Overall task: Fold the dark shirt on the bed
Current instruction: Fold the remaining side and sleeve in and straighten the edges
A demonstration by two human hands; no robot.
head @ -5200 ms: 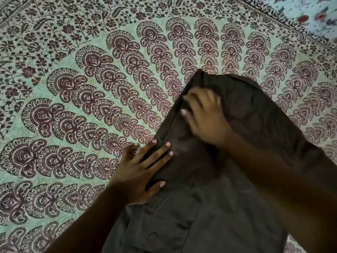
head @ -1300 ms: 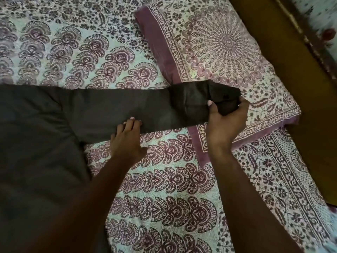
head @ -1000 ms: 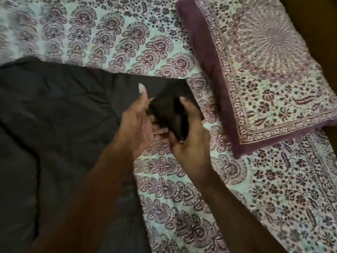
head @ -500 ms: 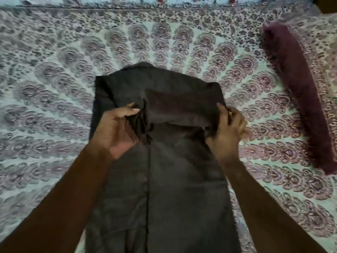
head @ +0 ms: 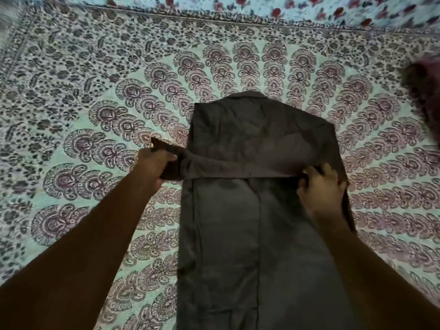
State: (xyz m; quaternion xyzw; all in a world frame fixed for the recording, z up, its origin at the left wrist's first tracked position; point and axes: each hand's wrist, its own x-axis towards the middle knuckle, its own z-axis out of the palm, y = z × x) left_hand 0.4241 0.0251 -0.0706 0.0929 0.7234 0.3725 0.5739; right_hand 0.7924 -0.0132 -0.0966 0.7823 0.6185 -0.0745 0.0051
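We are looking down at the dark shirt (head: pixel 238 246), which is lying lengthwise on the patterned bedspread (head: pixel 95 96) as a long narrow panel, collar end away from us. Our left hand (head: pixel 154 166) is gripping the end of a sleeve (head: pixel 238 164) just past the shirt's left edge, fingers curled round it. Our right hand (head: pixel 321 186) is pinching that sleeve at the right edge, so it is stretching across the shirt.

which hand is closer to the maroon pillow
Right. The right hand holds the edge of the dark shirt, below-left of the pillow; the left hand grips the sleeve end on the far side.
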